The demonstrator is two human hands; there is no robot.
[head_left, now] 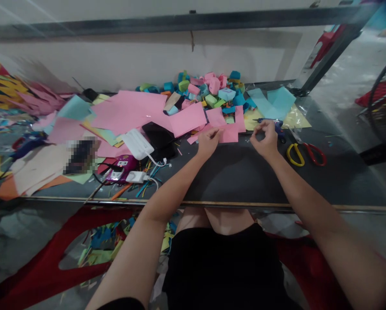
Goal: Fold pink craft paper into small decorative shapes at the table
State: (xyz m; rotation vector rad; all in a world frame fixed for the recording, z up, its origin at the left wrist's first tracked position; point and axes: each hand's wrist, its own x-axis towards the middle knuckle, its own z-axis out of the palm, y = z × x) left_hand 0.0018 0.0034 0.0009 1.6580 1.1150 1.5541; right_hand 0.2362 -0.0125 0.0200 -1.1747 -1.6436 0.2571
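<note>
While a heap of folded paper pieces (212, 88) lies beyond the scissors (305, 153) and many sheets (128, 112) lie flat, the left hand (208, 141) pinches a small pink sheet (229, 134) left of the scissors, the right hand (264, 138) nearer them, fingertips pinched together, contents unclear.

Pale wall (115, 60), dark worktable (244, 172), red chair (328, 41)
</note>
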